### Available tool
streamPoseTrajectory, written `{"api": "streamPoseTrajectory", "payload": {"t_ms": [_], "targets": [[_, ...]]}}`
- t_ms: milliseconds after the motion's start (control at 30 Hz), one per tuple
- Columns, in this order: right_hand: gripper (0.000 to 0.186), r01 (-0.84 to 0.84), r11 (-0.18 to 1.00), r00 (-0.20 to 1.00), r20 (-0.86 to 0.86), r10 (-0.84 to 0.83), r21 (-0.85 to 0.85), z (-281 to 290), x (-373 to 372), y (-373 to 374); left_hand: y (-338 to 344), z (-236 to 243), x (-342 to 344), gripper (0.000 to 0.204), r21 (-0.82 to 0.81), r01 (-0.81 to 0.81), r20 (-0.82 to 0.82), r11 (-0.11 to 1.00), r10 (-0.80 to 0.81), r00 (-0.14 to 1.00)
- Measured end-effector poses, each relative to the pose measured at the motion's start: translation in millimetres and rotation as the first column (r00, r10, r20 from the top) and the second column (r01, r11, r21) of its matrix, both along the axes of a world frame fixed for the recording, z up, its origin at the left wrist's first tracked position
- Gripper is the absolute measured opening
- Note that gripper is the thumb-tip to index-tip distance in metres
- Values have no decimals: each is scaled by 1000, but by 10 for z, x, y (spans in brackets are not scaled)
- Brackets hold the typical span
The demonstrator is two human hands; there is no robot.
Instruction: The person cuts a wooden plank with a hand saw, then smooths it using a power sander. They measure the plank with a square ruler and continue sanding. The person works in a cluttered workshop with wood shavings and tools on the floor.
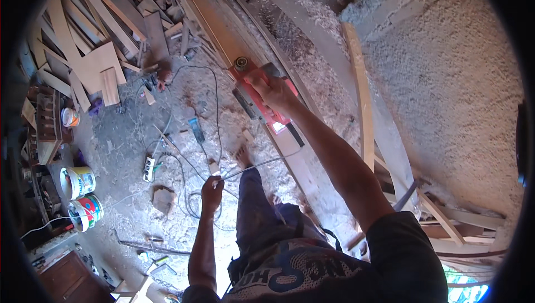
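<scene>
A red electric planer (257, 98) with black parts rests on a long wooden board (209, 20) that runs from the upper left toward my body. My right hand (274, 92) is closed round the planer's handle, with the arm stretched forward over the board. Held away to the left, my left hand (212, 192) grips a grey power cord (253, 166), which leads across to the planer's rear end. Behind the planer, the board's surface looks pale and bright.
Offcuts and planks (100, 74) lie heaped at the far left. Buckets (78, 183) stand at the left, near a power strip (149, 169) and tangled black cable (217, 130) on the shavings-strewn floor. To the right, a long timber (361, 97) lies near a rough wall (446, 69).
</scene>
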State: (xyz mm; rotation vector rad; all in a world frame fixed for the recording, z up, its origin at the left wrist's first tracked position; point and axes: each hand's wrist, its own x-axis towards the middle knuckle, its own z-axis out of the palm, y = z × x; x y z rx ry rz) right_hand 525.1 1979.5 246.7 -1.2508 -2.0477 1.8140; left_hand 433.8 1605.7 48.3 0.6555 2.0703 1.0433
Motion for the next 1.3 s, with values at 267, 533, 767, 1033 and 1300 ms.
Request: {"api": "streamPoseTrajectory", "payload": {"t_ms": [267, 533, 767, 1033, 1300], "targets": [[45, -226, 562, 961, 87, 264, 796, -457, 2921, -2043, -214, 154, 1227, 24, 65, 475, 28, 877, -478, 878], [37, -95, 935, 990, 135, 51, 341, -179, 3012, -2205, -82, 548, 1683, 39, -57, 442, 76, 895, -438, 896], [28, -118, 652, 982, -9, 187, 749, -399, 1344, -1004, 509, -261, 1143, 60, -16, -417, 453, 909, 378, 808], [42, -31, 964, 998, 60, 15, 266, -90, -438, 63, 1582, -288, 862, 86, 84, -202, 515, 976, 131, 847], [57, 70, 940, 997, -31, -63, 335, -624, -1533, 1027, 2826, 264, 205, 110, 368, -20, 56, 930, 0, 998]]}}
